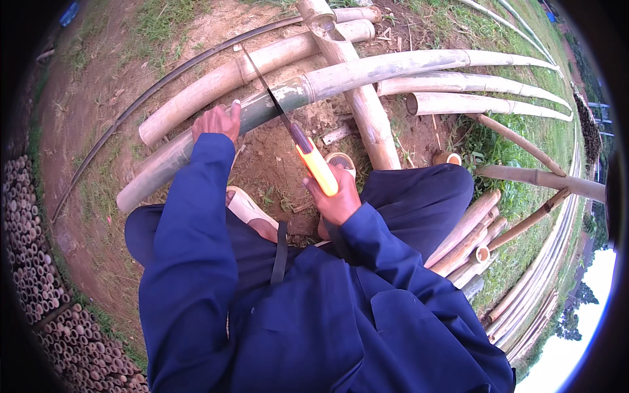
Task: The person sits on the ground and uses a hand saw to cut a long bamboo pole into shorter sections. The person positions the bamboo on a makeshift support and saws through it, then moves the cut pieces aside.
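Note:
A long bamboo pole slants across in front of me, greenish in its middle and pale toward both ends. My left hand grips it from above, left of the saw, with the thumb toward the blade. In my right hand is a hand saw with a yellow-orange handle. Its narrow dark blade lies across the green part of the pole, just left of a joint, and points up and away to the left. How deep the blade sits in the bamboo I cannot tell.
A thick notched bamboo log runs beneath the pole. Behind lie another bamboo length and a dark curved strip. More poles stretch to the right. Cut pieces lie by my right knee, and stacked tubes line the far left.

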